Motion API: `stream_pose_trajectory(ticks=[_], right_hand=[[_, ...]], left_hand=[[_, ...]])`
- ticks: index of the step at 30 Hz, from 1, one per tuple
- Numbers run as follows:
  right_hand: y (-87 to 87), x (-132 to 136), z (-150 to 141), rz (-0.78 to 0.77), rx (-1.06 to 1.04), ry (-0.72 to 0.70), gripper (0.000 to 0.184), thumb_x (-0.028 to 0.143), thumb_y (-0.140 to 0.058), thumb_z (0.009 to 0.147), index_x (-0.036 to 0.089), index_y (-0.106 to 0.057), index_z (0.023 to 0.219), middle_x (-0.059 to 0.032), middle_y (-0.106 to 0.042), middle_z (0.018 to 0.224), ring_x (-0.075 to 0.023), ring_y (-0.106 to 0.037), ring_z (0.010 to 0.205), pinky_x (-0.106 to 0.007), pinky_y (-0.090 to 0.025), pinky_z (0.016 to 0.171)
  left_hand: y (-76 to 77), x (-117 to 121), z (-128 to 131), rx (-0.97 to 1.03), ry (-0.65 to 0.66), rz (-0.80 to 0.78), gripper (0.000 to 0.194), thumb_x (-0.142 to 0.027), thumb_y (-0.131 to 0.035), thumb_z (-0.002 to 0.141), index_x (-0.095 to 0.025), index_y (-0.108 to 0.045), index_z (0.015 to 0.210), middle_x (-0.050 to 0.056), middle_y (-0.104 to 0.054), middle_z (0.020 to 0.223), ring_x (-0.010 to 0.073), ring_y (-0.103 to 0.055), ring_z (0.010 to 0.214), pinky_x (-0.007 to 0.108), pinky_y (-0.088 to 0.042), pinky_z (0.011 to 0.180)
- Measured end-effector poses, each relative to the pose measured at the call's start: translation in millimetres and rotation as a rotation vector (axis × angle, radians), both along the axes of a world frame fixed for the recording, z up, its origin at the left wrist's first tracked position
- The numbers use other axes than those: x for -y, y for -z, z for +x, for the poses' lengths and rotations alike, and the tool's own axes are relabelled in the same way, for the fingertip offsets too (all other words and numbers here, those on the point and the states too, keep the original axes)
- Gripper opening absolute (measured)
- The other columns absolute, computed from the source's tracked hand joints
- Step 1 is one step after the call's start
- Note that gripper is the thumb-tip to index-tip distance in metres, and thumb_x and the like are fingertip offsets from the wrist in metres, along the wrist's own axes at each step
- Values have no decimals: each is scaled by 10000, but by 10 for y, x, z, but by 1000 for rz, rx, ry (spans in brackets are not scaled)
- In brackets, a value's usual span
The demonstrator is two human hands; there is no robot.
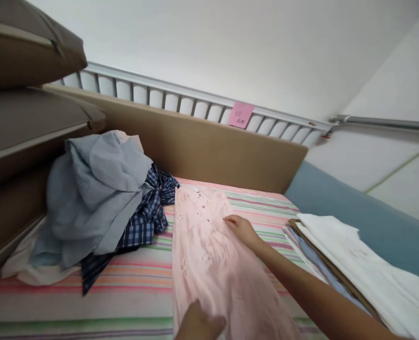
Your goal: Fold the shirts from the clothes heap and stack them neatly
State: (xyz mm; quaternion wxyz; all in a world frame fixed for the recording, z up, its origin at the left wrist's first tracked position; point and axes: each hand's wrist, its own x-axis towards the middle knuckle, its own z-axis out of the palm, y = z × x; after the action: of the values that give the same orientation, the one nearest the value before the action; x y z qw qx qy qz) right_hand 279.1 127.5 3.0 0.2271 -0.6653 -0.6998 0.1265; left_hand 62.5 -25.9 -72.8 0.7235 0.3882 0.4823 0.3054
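Note:
A pale pink dress (202, 236) with small buttons and cut-out flower embroidery lies lengthwise on the striped sheet. My right hand (243, 229) reaches across from the lower right, its fingertips closed on the dress's right edge near the upper part. Low in the picture, my left hand (200, 323) is over the dress's left lower part. Blur and the bottom edge of the picture obscure its fingers, so I cannot tell whether it grips the cloth. The lower right of the dress is blurred too.
At left lies a heap with a light blue garment (99, 189) and a navy plaid garment (141, 226). Brown cushions (35, 118) are stacked beside it. Folded clothes (365, 264), white on top, lie at right. A brown panel (209, 146) backs the striped sheet (131, 293).

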Motion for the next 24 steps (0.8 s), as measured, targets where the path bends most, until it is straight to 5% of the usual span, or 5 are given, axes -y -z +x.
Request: stream_pose_trajectory(ticks=[6,13,17,21,24], right_hand=[[-39,1498,417,-56,-47,-83,300,355,-444,815,181,-673,903,-74,-682,929,-213,-615,890,-347,-454,822],[262,3194,797,-139,-378,150,263,432,-526,758,236,-684,833,-42,-702,851,-236,-637,826,-362,-502,775],[384,3597,617,-187,-570,173,278,459,-536,736,231,-683,798,-30,-702,812,-221,-640,771,-333,-517,727],[384,3647,545,-208,-683,141,325,450,-520,713,195,-682,833,-55,-695,820,-209,-642,732,-307,-514,699],[416,3666,621,-199,-718,137,328,428,-502,716,183,-676,847,-64,-694,826,-207,-640,723,-305,-509,691]], left_hand=[[-119,158,-114,-53,-24,111,493,-362,-738,549,-102,-619,950,139,-691,953,299,-623,916,363,-471,798],[-72,695,-217,-87,-115,-37,564,-524,-758,488,-152,-573,869,60,-680,802,227,-638,728,304,-470,619],[-201,912,-122,-110,-165,59,518,-387,-809,449,-119,-597,838,99,-689,822,252,-638,821,324,-478,745],[-443,1030,3,34,-175,-34,462,-263,-789,505,-127,-573,890,107,-691,805,237,-652,752,316,-489,684],[-461,1110,70,34,-152,-64,410,-256,-742,579,-141,-549,922,92,-682,771,215,-649,671,316,-494,631]])
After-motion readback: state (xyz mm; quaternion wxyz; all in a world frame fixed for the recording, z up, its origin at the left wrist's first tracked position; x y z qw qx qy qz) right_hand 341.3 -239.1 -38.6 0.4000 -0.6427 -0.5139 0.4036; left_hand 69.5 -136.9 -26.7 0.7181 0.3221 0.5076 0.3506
